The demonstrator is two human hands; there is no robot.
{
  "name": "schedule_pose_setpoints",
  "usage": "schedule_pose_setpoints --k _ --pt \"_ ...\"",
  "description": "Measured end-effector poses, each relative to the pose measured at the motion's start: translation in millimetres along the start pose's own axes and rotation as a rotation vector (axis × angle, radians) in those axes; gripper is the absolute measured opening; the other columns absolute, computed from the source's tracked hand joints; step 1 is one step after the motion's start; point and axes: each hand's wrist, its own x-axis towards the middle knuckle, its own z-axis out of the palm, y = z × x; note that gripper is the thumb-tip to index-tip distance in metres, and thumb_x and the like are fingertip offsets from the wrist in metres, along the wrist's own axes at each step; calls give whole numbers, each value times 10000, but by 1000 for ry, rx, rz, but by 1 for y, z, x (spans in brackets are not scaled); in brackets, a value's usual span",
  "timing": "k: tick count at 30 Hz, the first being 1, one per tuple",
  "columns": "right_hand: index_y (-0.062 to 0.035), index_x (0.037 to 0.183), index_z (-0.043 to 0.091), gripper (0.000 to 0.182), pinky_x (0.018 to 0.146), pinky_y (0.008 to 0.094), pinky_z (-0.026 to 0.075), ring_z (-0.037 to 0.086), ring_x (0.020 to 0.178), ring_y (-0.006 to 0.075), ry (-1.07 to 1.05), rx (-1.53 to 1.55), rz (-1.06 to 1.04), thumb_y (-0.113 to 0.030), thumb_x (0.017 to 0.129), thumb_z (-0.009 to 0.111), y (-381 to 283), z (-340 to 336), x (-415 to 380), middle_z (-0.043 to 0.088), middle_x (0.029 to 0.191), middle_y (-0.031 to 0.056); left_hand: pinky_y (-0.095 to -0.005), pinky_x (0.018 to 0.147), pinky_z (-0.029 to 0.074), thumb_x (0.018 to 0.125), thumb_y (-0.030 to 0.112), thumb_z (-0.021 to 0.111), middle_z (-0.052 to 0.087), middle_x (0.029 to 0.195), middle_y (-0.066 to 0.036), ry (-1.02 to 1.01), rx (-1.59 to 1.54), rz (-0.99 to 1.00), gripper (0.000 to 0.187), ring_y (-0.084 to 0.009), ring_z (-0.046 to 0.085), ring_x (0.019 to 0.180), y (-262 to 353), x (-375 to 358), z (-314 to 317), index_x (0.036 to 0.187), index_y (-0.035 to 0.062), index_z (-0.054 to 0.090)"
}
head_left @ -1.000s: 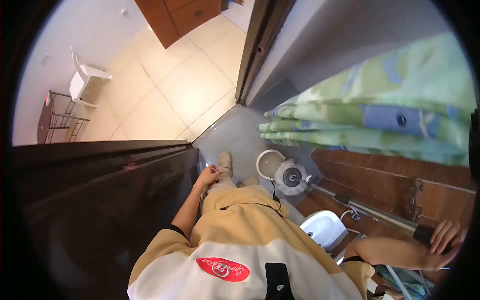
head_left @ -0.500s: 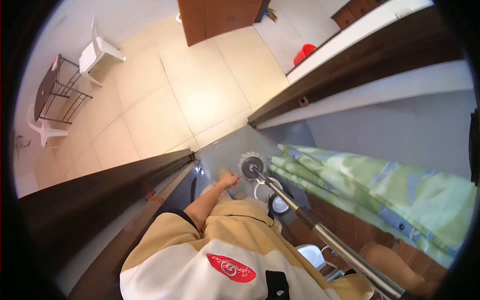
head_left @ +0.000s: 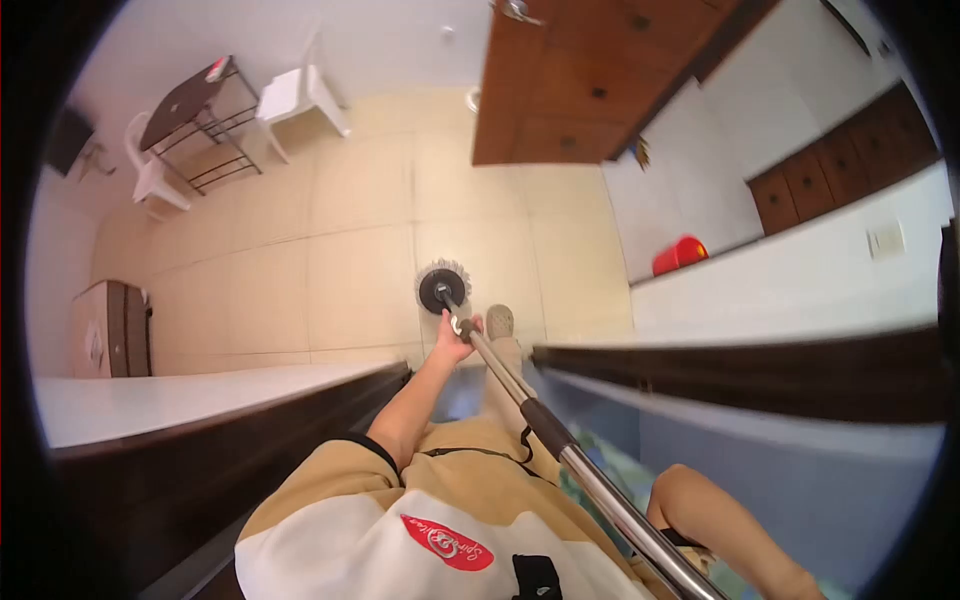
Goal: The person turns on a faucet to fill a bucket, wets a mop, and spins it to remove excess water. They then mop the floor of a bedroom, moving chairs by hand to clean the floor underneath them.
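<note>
A mop with a round black head [head_left: 442, 288] and pale fringe rests on the beige tiles just past the doorway. Its metal pole [head_left: 600, 485] slants down to the lower right, across the front of my body. My left hand [head_left: 456, 340] is closed around the lower pole, just behind the mop head. On the right, my bent right arm [head_left: 725, 520] runs out at the bottom edge; its hand is out of sight. My foot in a grey-beige clog [head_left: 500, 321] stands right of the mop head.
Dark door frame parts [head_left: 700, 385] flank me on both sides. A brown wooden door [head_left: 560, 85] stands ahead, with a red bucket [head_left: 680, 256] to its right. White chairs [head_left: 300, 98] and a dark table [head_left: 187, 103] are at the upper left; a box [head_left: 112, 330] sits below them.
The view has turned and moved forward to the doorway. The mop head has gone from the grey floor onto the beige tiles. My left hand, apart from the pole before, now grips it.
</note>
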Motion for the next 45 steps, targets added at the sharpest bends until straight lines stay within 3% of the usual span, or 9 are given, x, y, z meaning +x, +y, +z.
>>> schedule_pose_setpoints --k 5,12,18,23,25,27,31,35,45 --pt "-93 828 573 160 431 296 418 520 497 121 -273 333 -107 -113 884 425 45 -145 13 530 591 31 -365 625 507 849 682 379 532 735 -128 -4 -49 228 717 -258 545 653 72 19 38 822 -27 480" --pt "-29 733 538 178 407 254 303 473 465 116 -556 827 -241 -89 853 419 159 -325 81 493 563 33 -433 596 536 821 284 669 518 727 -126 174 -201 726 426 -248 554 590 120 3 58 1024 56 371" --pt "-7 708 553 205 410 248 312 469 452 105 -711 1127 -313 -102 851 441 315 -436 124 487 557 15 -371 559 495 777 361 688 540 568 -80 403 -258 849 354 -235 547 530 179 27 58 606 98 525" --pt "-48 695 538 189 357 226 362 445 383 69 -541 988 -277 -119 853 613 422 -486 132 475 482 -6 -373 564 480 768 372 694 556 597 -76 160 -139 673 339 -233 539 541 264 16 57 690 83 537" --pt "-29 666 510 223 365 273 456 516 382 144 -377 899 -174 -82 871 580 457 -512 138 542 518 77 -362 577 475 772 355 688 562 621 -75 238 -595 711 314 -231 551 570 306 48 54 744 83 533" --pt "-11 637 481 263 374 320 550 588 381 219 -200 837 -36 -46 890 547 484 -532 149 609 555 161 -354 542 479 776 281 694 541 615 -70 228 -555 729 294 -217 547 559 330 31 76 779 67 493" --pt "-46 709 404 240 298 248 487 509 302 105 67 541 -18 -58 891 560 559 -535 187 499 429 91 -338 531 478 806 230 661 529 615 -65 200 -646 763 251 -206 550 563 400 -7 93 750 77 470" --pt "-77 855 358 204 341 171 382 400 363 50 286 205 7 -106 912 551 655 -529 221 404 555 7 -333 545 468 808 223 607 531 617 -67 168 -596 900 229 -212 552 585 470 -40 100 675 101 465" --pt "-63 890 391 190 328 197 456 523 355 93 155 662 -2 -129 903 568 970 -483 389 515 479 29 -293 616 476 692 110 557 592 765 -83 100 -823 891 78 -236 571 708 661 -181 96 734 64 511"
